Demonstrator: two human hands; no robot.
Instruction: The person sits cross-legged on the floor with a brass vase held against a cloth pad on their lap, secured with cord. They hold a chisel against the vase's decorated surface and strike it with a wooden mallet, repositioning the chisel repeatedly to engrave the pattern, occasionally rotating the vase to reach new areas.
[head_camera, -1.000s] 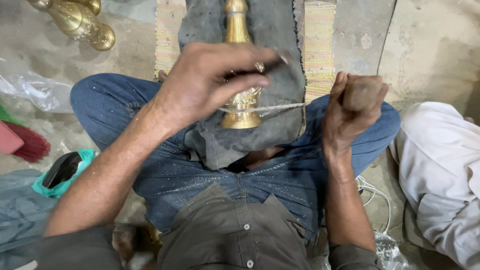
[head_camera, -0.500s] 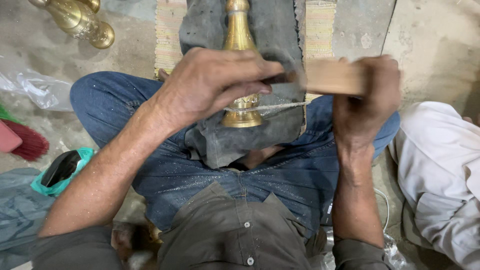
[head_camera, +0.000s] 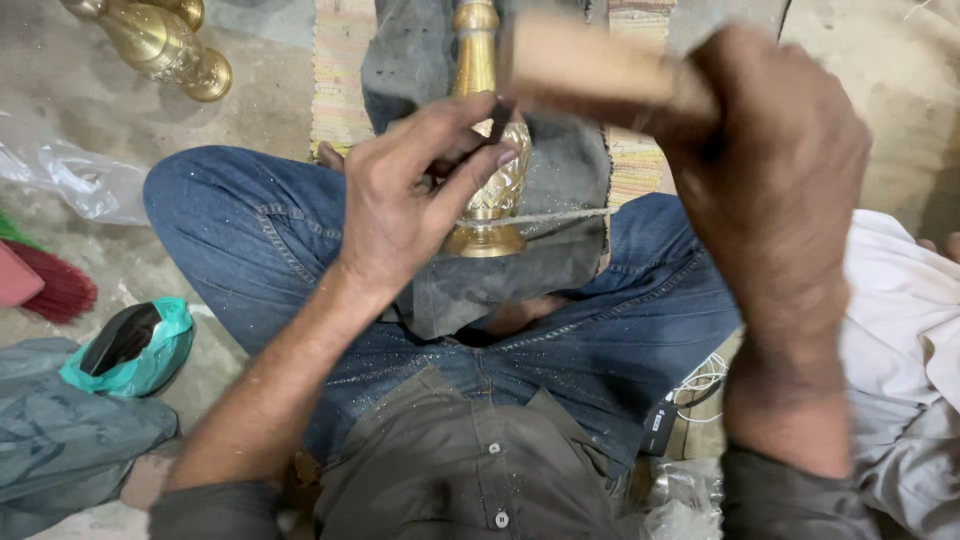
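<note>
Sat cross-legged in blue jeans (head_camera: 250, 240), dark grey cloth (head_camera: 560, 170) draped over lap.

Gripped blurred wooden mallet (head_camera: 590, 72) in raised right hand (head_camera: 775, 190), fingers closed tight around handle. Pinched small dark chisel (head_camera: 497, 122) in left hand (head_camera: 410, 205) against engraved brass vase (head_camera: 487, 190) lying on cloth between knees.

Crumpled clear plastic bag (head_camera: 85, 180) lies on the floor, upper left.
</note>
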